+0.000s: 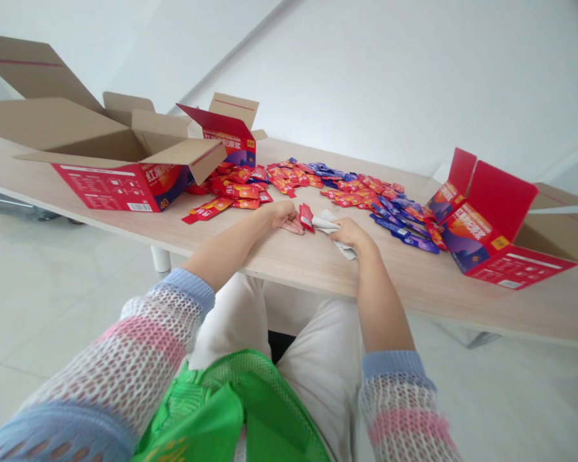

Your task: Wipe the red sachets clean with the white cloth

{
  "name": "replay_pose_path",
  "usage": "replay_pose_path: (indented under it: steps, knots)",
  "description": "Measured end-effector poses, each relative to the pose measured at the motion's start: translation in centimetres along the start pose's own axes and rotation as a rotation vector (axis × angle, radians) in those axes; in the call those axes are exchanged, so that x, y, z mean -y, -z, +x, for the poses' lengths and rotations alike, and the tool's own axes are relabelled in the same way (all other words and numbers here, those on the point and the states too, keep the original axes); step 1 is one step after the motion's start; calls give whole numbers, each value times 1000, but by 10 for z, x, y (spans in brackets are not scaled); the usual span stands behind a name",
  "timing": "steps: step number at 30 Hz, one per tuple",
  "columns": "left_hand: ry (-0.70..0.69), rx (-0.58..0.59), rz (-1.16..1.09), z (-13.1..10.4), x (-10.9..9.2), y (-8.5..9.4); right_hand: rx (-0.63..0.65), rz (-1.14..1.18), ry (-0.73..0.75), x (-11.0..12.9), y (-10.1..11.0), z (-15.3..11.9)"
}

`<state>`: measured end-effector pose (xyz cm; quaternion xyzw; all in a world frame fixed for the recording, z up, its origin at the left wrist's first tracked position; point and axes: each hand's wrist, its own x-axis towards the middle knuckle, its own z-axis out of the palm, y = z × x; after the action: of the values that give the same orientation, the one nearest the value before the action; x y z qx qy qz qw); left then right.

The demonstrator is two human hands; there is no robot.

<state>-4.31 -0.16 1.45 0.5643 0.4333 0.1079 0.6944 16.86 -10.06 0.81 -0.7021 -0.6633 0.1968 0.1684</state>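
In the head view a small red packet [306,217] is at the middle of the table's near part, between my hands. My left hand [286,217] lies at its left side, palm partly up and fingers apart, close to the packet's edge. My right hand [349,233] is closed on a crumpled white cloth [325,220], whose far end touches the red packet. Part of the cloth hangs out below the right fingers. Beyond my hands, red packets [241,191] lie heaped at the left, and blue packets [404,224] are layered at the right.
A large open red carton [106,186] stands at the left of the table [298,260], with a smaller open red box [228,138] behind it. Another open red box [481,240] is at the right. More red packets [361,191] spread across the back middle.
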Motion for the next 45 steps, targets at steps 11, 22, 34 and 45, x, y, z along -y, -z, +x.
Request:
replay_pose_path:
  steps: [11, 22, 34, 45]
  knots:
    - [-24, -202, -35, 6, -3, -16, -113, -154, -38, -3, -3, 7]
    - [-270, -259, 111, -9, 14, -12, -101, -144, -2, -4, -6, 6]
    - [-412, -1087, 1195, -108, -29, 3, -125, -167, -38, -4, -8, 9]
    - [-247, -1143, 1350, -90, 20, 105, -146, -99, -56, -8, -7, 8]
